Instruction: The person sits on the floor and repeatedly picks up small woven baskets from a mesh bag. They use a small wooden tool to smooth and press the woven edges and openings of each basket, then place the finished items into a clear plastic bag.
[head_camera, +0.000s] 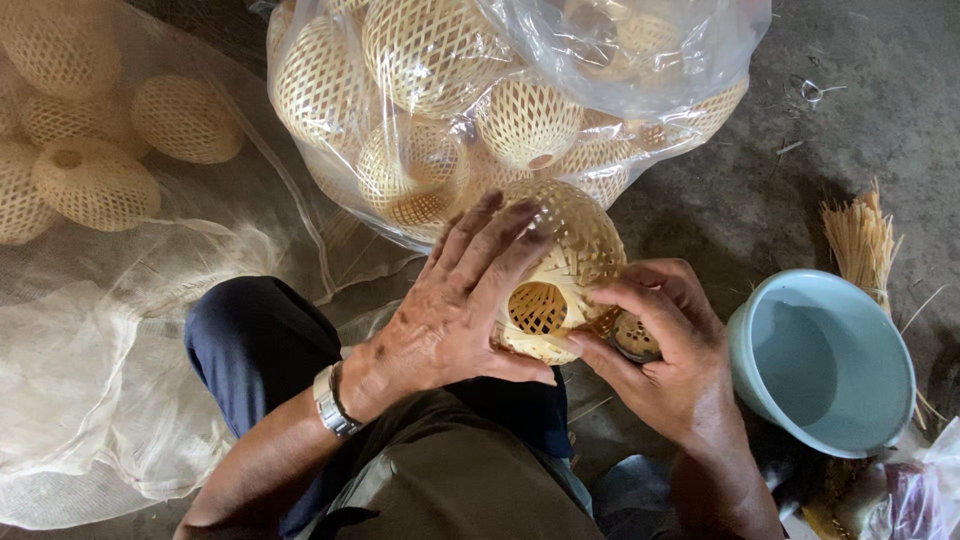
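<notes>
Here my left hand (455, 300) lies with spread fingers over the woven bamboo ball (560, 270), holding it above my knee in the middle of the scene. My right hand (665, 345) is curled, its fingertips pinching the ball's lower right edge. A light blue bowl (822, 362) stands just right; far behind lies a clear bag of woven balls (480, 90).

Left hand (450, 310), right hand (665, 350) gripping woven bamboo ball (570, 250)

bamboo-weaving workshop: bagged woven balls (520, 120)
</notes>
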